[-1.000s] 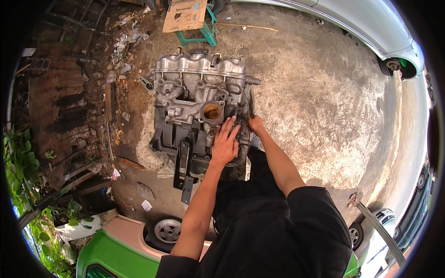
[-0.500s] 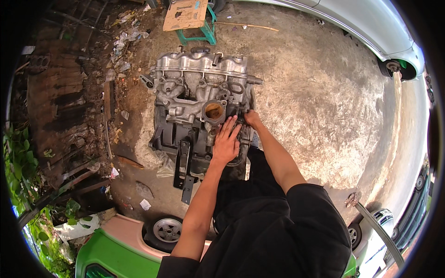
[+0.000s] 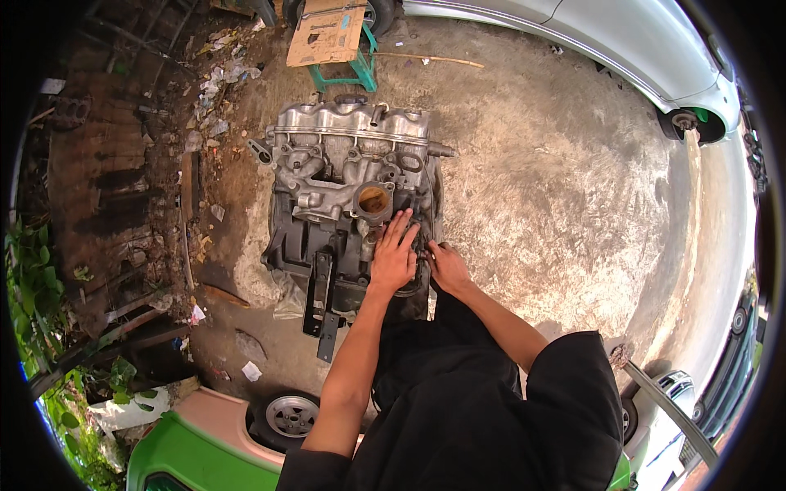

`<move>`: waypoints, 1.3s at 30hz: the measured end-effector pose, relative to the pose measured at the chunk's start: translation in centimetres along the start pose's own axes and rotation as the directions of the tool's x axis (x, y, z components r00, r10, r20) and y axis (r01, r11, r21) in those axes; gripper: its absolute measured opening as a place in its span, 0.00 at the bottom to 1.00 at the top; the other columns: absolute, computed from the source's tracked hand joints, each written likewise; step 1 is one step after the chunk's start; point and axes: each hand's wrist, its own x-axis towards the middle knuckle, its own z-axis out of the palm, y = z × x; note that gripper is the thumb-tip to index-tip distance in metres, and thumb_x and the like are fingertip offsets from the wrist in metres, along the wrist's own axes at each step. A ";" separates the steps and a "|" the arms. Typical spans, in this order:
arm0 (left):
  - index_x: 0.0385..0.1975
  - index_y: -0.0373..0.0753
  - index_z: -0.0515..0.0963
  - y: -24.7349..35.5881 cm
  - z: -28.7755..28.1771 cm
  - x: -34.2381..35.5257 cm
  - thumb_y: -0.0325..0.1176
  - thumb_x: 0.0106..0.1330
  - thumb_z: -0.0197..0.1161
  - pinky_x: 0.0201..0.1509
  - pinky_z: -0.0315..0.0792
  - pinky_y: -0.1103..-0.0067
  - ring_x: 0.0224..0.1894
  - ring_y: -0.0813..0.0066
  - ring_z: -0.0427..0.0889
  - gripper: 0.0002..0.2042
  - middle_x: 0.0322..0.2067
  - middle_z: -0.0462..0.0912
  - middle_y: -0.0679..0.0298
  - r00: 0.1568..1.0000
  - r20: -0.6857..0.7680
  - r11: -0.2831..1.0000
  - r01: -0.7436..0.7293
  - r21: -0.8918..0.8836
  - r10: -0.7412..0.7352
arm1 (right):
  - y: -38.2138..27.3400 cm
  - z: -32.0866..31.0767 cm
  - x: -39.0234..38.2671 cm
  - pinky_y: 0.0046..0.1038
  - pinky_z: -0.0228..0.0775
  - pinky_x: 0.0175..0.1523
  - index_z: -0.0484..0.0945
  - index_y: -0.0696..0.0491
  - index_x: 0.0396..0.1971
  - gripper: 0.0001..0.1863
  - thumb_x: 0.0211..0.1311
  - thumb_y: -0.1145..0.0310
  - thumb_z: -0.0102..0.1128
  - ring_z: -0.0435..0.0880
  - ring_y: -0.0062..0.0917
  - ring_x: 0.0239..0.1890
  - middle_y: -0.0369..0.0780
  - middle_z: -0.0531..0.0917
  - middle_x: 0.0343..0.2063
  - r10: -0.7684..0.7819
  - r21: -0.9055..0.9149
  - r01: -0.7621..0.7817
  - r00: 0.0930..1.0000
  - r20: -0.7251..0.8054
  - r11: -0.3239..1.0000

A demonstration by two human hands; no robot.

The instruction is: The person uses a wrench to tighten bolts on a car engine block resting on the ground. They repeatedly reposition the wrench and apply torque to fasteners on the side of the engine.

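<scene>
A bare car engine (image 3: 327,196) of grey metal stands in front of me, with a ribbed silver cover along its far side. Its round intake opening (image 3: 374,200) is brown inside. Just below this opening, my left hand (image 3: 394,260) lies on the right part of the block, fingers stretched out. My right hand (image 3: 447,267) is at the engine's near right edge, its fingers bent in against the side. Whatever those fingertips hold, if anything, is too small to make out. A black metal bracket (image 3: 324,299) sticks out toward me, left of my left hand.
Beyond the engine stands a green stool (image 3: 360,75) with a piece of cardboard (image 3: 326,37) on it. A silver car (image 3: 606,41) is at the far right. Litter (image 3: 219,86) and old boards (image 3: 98,176) lie to the left. A green and pink vehicle (image 3: 213,442) is at the lower left.
My right hand has come down along the engine's right side, nearer to me, with its fingers now showing. My left hand keeps its place on the block. The view has shifted slightly.
</scene>
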 end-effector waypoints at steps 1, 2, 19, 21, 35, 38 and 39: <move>0.62 0.43 0.69 0.0 0.0 0.0 0.26 0.56 0.53 0.75 0.49 0.58 0.75 0.61 0.55 0.29 0.72 0.58 0.61 1.000 0.002 1.000 0.003 0.002 -0.003 | 0.6 -0.1 0.3 0.48 0.75 0.44 0.69 0.58 0.52 0.15 0.71 0.65 0.50 0.82 0.52 0.39 0.55 0.81 0.36 0.062 0.008 -0.061 0.997 -0.054 0.998; 0.62 0.41 0.69 0.0 0.0 0.0 0.27 0.56 0.53 0.76 0.49 0.59 0.75 0.62 0.54 0.29 0.72 0.57 0.61 1.000 0.001 1.000 -0.005 0.024 0.005 | 1.3 -0.1 0.7 0.48 0.75 0.43 0.70 0.58 0.51 0.15 0.72 0.64 0.50 0.82 0.52 0.39 0.55 0.80 0.36 0.152 0.015 -0.152 0.985 -0.084 0.988; 0.61 0.40 0.69 0.1 0.0 0.0 0.28 0.55 0.54 0.75 0.51 0.58 0.75 0.63 0.54 0.28 0.73 0.56 0.62 1.000 -0.002 0.998 -0.005 0.061 0.005 | 8.4 4.4 7.0 0.43 0.73 0.43 0.79 0.65 0.30 0.26 0.73 0.55 0.46 0.85 0.48 0.33 0.52 0.84 0.24 0.658 0.588 -0.487 0.746 -0.105 0.646; 0.61 0.40 0.69 0.0 0.1 0.0 0.29 0.55 0.54 0.75 0.51 0.58 0.75 0.63 0.54 0.28 0.73 0.56 0.62 1.000 -0.006 0.998 -0.006 0.068 0.006 | 9.5 5.1 7.5 0.44 0.73 0.45 0.79 0.65 0.30 0.26 0.71 0.54 0.45 0.85 0.48 0.35 0.53 0.84 0.26 0.677 0.611 -0.529 0.736 -0.015 0.589; 0.63 0.45 0.68 -0.2 0.2 0.0 0.28 0.56 0.51 0.74 0.50 0.56 0.74 0.61 0.56 0.29 0.72 0.59 0.61 1.000 -0.018 1.000 -0.010 0.003 0.010 | 12.1 5.8 11.5 0.39 0.71 0.36 0.78 0.64 0.34 0.21 0.68 0.58 0.48 0.81 0.40 0.31 0.51 0.82 0.29 0.649 0.535 -0.654 0.723 0.235 0.535; 0.63 0.44 0.69 -0.2 0.2 0.0 0.28 0.56 0.51 0.74 0.50 0.56 0.74 0.60 0.56 0.29 0.72 0.59 0.61 1.000 -0.007 1.000 0.000 0.003 0.000 | 10.7 4.6 12.1 0.33 0.63 0.20 0.75 0.62 0.27 0.19 0.70 0.60 0.48 0.73 0.29 0.14 0.43 0.77 0.17 0.597 0.624 -0.641 0.733 0.327 0.447; 0.63 0.44 0.69 -0.2 0.2 0.0 0.28 0.56 0.51 0.74 0.50 0.56 0.74 0.60 0.56 0.29 0.72 0.59 0.61 1.000 -0.007 1.000 -0.001 0.007 0.002 | 10.5 4.3 12.2 0.33 0.63 0.20 0.74 0.62 0.27 0.20 0.70 0.60 0.48 0.73 0.29 0.14 0.43 0.77 0.17 0.577 0.624 -0.645 0.736 0.353 0.440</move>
